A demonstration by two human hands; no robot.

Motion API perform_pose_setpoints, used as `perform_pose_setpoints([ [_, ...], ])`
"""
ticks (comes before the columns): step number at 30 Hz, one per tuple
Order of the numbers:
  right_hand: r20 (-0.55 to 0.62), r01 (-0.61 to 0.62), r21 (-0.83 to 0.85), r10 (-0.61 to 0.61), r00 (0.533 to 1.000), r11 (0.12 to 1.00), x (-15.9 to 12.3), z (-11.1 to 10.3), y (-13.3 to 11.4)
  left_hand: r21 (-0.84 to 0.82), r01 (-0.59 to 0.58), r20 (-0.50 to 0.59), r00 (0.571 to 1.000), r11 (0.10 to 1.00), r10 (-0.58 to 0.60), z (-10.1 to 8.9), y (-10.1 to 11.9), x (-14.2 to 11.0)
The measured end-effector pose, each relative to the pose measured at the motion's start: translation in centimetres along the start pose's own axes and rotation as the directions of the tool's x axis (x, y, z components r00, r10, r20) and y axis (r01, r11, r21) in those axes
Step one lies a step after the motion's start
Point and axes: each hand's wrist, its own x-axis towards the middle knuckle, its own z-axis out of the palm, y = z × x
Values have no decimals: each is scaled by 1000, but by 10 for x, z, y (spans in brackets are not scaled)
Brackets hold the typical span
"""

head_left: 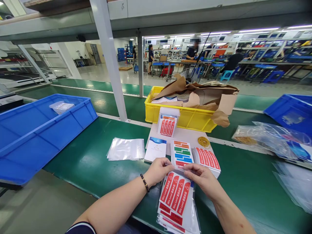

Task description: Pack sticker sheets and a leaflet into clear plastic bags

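Observation:
My left hand (159, 169) and my right hand (201, 177) pinch the top edge of a clear plastic bag, one at each side. A sheet of red "Max Level / Min Level" stickers (175, 193) shows in the bag, which lies over a pile of similar filled bags (170, 217) at the near edge. Just beyond my fingers is a stack of multicoloured label sheets (182, 152). To its right sits a stack of red sticker sheets (207, 159), and to its left a pile of white booklets (156, 149) with blue tops.
Empty clear bags (126, 149) lie left on the green bench (97, 139). Behind stand a yellow crate (181, 117) with torn brown paper, an upright sticker pack (168, 123) and rubber bands (203, 142). Blue bins (48, 130) flank both sides. People work in the background.

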Motion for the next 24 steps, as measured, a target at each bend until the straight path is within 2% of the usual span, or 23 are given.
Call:
perform_pose_setpoints([
  [6,80,-32,47,28,996,998,1,2,3,-109,-40,14,999,993,41,1,4,-1],
  [10,24,-27,50,25,999,998,1,3,3,-247,44,65,998,968,-28,1,2,0],
  [13,-47,42,-1,-42,998,999,1,1,-1,-317,85,133,990,945,-45,2,1,-1],
  [15,-55,87,-62,-91,994,994,0,1,-2,-254,30,119,993,967,1,2,2,-2],
  [19,-11,147,-167,-151,988,975,-1,5,-2,-21,-150,26,988,988,151,2,5,-5],
  [24,-9,159,-168,-163,987,973,-2,10,-1,-12,-130,-72,989,991,129,2,2,-4],
])
